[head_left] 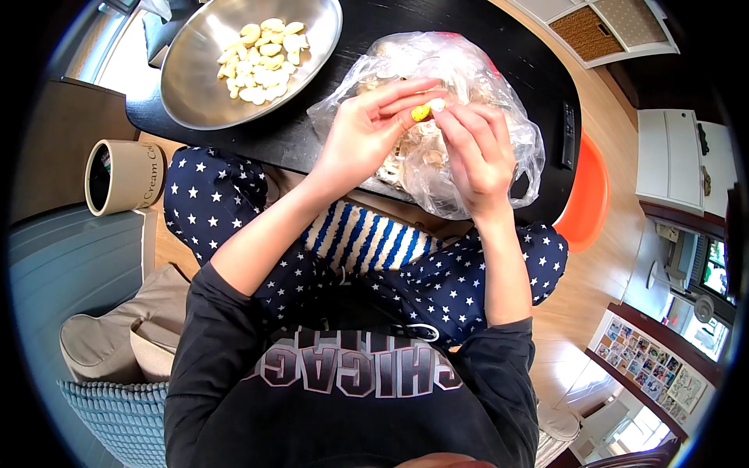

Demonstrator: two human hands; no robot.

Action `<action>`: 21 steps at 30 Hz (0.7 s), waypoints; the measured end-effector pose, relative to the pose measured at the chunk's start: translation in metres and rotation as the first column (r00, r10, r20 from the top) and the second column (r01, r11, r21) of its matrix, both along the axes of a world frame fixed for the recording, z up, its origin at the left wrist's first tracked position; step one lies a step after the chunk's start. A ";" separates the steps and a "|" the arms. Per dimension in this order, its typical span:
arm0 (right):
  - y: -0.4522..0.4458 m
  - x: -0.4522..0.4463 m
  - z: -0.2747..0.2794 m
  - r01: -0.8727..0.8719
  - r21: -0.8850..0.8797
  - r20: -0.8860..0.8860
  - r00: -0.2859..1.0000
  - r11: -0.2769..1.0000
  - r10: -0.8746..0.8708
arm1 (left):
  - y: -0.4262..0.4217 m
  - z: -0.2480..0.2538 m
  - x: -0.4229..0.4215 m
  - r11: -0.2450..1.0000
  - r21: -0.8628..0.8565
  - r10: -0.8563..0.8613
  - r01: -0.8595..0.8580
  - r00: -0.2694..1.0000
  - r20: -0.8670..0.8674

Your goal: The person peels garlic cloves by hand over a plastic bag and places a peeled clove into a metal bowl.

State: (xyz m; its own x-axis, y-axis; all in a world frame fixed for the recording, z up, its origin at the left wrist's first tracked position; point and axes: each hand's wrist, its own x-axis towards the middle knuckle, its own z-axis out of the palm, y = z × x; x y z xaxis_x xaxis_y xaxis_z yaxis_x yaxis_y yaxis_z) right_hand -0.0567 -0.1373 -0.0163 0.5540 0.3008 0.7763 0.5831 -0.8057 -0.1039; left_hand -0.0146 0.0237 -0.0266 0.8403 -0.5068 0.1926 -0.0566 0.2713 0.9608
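Observation:
Above a clear plastic bag (445, 175) on the black table, my two hands meet at a small whitish garlic clove (437, 104). My right hand (476, 148) pinches it between thumb and fingertips. From the other side, my left hand (363, 132) curves in with its thumb against the clove and its fingers raised behind. A bright yellow piece (420, 113) shows at the left thumb tip; whether it is worn or held I cannot tell. Papery skins and unpeeled garlic appear inside the bag. Several peeled cloves (261, 66) lie in a wide steel bowl (187, 86) at the upper left.
A dark remote control (568, 136) lies near the right edge of the black table (359, 15). Beyond that edge stands an orange stool (589, 195). On the left are a cream canister (129, 175) and a beige cushion (129, 320). My crossed legs are beneath the table's front edge.

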 end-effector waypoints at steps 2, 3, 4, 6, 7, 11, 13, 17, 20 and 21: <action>-0.001 -0.001 -0.001 0.015 -0.066 0.026 1.000 0.998 -0.013 | 0.001 0.000 0.000 0.999 0.031 0.008 -0.010 0.999 0.049; -0.001 -0.001 0.000 0.015 -0.066 0.026 1.000 0.998 -0.013 | 0.001 0.001 0.000 0.999 0.033 0.002 -0.004 0.998 0.062; -0.001 -0.001 0.000 0.002 -0.074 0.054 0.999 0.997 0.002 | 0.001 0.002 -0.001 0.999 0.035 -0.004 0.001 0.997 0.076; -0.002 -0.001 0.001 -0.011 -0.083 0.082 0.997 0.996 0.018 | 0.002 0.003 -0.001 0.999 0.038 -0.003 0.001 0.998 0.068; -0.003 -0.003 0.001 -0.017 -0.085 0.077 0.997 0.996 0.024 | 0.002 0.003 -0.002 0.999 0.042 -0.003 0.000 0.998 0.060; -0.003 -0.004 0.001 -0.023 -0.090 0.076 0.997 0.996 0.030 | 0.001 0.003 -0.004 1.000 0.024 0.010 -0.012 0.998 0.059; -0.002 -0.002 0.000 -0.016 -0.073 0.095 0.995 0.997 0.023 | 0.001 0.004 -0.004 1.000 -0.012 0.007 -0.006 0.999 0.031; -0.001 -0.003 0.001 -0.012 -0.064 0.072 0.997 0.998 0.017 | 0.002 0.001 -0.003 0.999 0.013 0.030 -0.031 0.996 0.080; -0.002 -0.004 0.000 -0.025 -0.068 0.095 0.995 0.997 0.031 | 0.001 0.001 -0.005 0.999 -0.002 0.032 -0.032 0.998 0.053; -0.003 -0.004 0.000 -0.024 -0.067 0.095 0.995 0.997 0.030 | 0.000 0.000 -0.005 1.000 -0.007 0.030 -0.030 0.998 0.046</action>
State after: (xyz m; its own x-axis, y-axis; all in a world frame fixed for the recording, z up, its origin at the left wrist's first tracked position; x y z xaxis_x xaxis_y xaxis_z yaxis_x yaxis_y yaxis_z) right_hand -0.0611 -0.1399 -0.0167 0.4690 0.3670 0.8033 0.6094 -0.7928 0.0064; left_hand -0.0192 0.0237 -0.0270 0.8451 -0.4804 0.2347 -0.1089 0.2751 0.9552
